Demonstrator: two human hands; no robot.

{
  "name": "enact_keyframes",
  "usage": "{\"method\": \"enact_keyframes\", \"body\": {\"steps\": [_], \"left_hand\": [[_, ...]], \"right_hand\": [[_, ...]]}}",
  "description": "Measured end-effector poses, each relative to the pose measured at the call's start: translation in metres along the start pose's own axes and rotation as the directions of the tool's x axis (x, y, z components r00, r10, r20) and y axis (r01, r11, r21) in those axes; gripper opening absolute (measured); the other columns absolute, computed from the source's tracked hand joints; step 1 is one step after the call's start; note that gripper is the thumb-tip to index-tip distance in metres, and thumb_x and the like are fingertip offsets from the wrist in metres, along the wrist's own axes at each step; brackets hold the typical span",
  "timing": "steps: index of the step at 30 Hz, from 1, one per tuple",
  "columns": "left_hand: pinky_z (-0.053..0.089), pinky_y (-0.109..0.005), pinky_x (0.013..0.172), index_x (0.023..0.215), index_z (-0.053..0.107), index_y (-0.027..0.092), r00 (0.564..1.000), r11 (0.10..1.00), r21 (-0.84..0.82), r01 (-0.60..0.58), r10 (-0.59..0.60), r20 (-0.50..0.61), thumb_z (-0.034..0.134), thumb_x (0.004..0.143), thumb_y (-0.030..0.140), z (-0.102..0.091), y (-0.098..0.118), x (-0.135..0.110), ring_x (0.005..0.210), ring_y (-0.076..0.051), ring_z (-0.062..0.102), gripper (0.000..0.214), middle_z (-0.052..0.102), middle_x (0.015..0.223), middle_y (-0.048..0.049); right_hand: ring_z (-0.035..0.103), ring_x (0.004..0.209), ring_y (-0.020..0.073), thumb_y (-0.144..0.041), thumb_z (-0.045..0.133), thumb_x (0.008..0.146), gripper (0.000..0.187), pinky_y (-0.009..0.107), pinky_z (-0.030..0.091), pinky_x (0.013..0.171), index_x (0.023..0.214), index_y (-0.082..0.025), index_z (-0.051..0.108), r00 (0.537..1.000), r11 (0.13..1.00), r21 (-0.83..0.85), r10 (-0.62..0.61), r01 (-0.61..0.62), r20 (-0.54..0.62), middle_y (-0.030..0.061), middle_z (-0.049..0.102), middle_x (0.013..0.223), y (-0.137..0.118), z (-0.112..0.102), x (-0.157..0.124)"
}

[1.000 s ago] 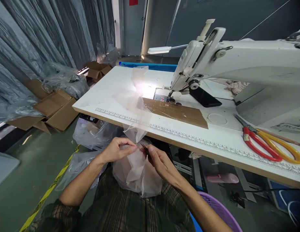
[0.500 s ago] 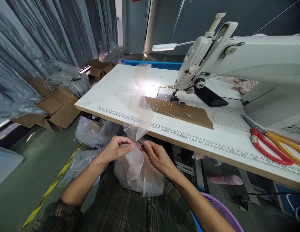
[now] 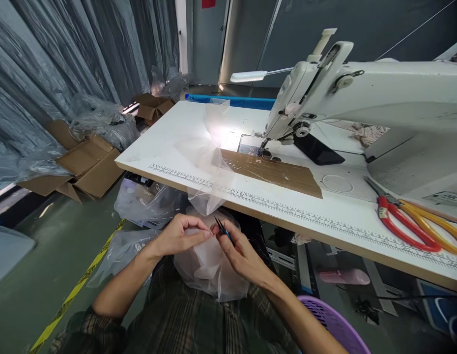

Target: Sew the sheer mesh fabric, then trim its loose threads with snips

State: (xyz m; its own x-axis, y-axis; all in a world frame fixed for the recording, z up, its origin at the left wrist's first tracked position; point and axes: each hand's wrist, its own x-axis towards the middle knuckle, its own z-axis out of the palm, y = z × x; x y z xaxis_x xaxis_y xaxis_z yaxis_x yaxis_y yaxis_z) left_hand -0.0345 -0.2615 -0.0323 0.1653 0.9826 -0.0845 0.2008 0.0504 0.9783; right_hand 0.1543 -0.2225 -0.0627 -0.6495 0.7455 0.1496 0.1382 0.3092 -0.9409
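My left hand (image 3: 182,235) is closed in a pinch on the edge of a sheer white fabric piece (image 3: 208,258) bunched on my lap. Facing it, my right hand (image 3: 240,250) grips a small dark pointed tool (image 3: 221,227), probably thread snips or tweezers, with its tip at the pinched spot. The fabric runs up from my hands over the table edge (image 3: 250,204) toward the needle of a white sewing machine (image 3: 324,93). A brown cardboard guide strip (image 3: 272,172) is taped on the table in front of the needle.
Red and yellow-handled scissors (image 3: 409,221) lie on the table at the right. A purple basket (image 3: 335,324) stands by my right knee. Cardboard boxes (image 3: 84,167) and plastic bags (image 3: 147,201) crowd the floor at the left, next to a yellow floor stripe (image 3: 73,295).
Both hands have dropped slightly and away from the table edge. The dark tool's tip, hidden half a second ago, shows again above my right fingers.
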Motion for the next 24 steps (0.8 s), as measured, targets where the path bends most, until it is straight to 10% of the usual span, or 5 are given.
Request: {"method": "enact_keyframes", "body": {"steps": [5, 8, 10, 14, 24], "left_hand": [[0.047, -0.027, 0.068, 0.092, 0.072, 0.015, 0.971, 0.935, 0.273, -0.224, 0.239, -0.023, 0.059, 0.086, 0.032, 0.013, 0.002, -0.004, 0.072, -0.015, 0.062, 0.023, 0.071, 0.082, -0.0054], [0.044, -0.038, 0.086, 0.096, 0.072, 0.017, 0.815, 0.704, 0.604, -0.374, 0.56, -0.149, 0.056, 0.089, 0.032, 0.024, -0.008, -0.002, 0.091, -0.021, 0.062, 0.023, 0.069, 0.094, -0.0097], [0.043, -0.041, 0.089, 0.1, 0.071, 0.018, 0.773, 0.606, 0.649, -0.46, 0.633, -0.043, 0.056, 0.088, 0.041, 0.031, -0.019, 0.0, 0.096, -0.024, 0.062, 0.03, 0.068, 0.102, -0.0117], [0.036, -0.049, 0.105, 0.13, 0.057, 0.018, 0.824, 0.623, 0.549, -0.557, 0.495, 0.274, 0.061, 0.079, 0.058, 0.044, -0.044, 0.003, 0.117, -0.034, 0.056, 0.065, 0.059, 0.13, -0.0152], [0.019, -0.059, 0.114, 0.15, 0.023, 0.013, 0.875, 0.699, 0.537, -0.472, 0.297, 0.383, 0.062, 0.075, 0.06, 0.052, -0.071, 0.017, 0.136, -0.042, 0.035, 0.097, 0.04, 0.147, -0.0205]], "right_hand": [[0.036, 0.058, 0.0109, -0.05, 0.055, 0.088, 0.033, 0.022, 0.035, 0.052, 0.075, -0.02, 0.047, 0.984, 0.982, 0.121, 0.129, -0.144, 0.123, -0.0032, 0.042, 0.066, -0.003, -0.007, -0.032], [0.036, 0.058, 0.0111, -0.047, 0.052, 0.088, 0.034, 0.023, 0.035, 0.053, 0.07, -0.02, 0.045, 0.978, 0.978, 0.026, 0.207, -0.208, 0.011, -0.0035, 0.04, 0.064, 0.005, -0.014, -0.046], [0.039, 0.059, 0.0118, -0.045, 0.05, 0.088, 0.032, 0.023, 0.037, 0.054, 0.068, -0.02, 0.045, 0.97, 0.969, -0.056, 0.24, -0.241, -0.03, -0.0029, 0.042, 0.064, 0.013, -0.02, -0.051], [0.042, 0.051, 0.0125, -0.044, 0.053, 0.081, 0.024, 0.024, 0.036, 0.049, 0.075, -0.021, 0.049, 0.944, 0.904, -0.283, 0.283, -0.322, -0.171, -0.0045, 0.046, 0.058, 0.027, -0.028, -0.051], [0.058, 0.052, 0.0158, -0.043, 0.049, 0.085, 0.025, 0.024, 0.042, 0.051, 0.074, -0.022, 0.055, 0.88, 0.865, -0.456, -0.037, -0.209, -0.473, 0.0005, 0.062, 0.059, -0.016, -0.048, -0.006]]}}
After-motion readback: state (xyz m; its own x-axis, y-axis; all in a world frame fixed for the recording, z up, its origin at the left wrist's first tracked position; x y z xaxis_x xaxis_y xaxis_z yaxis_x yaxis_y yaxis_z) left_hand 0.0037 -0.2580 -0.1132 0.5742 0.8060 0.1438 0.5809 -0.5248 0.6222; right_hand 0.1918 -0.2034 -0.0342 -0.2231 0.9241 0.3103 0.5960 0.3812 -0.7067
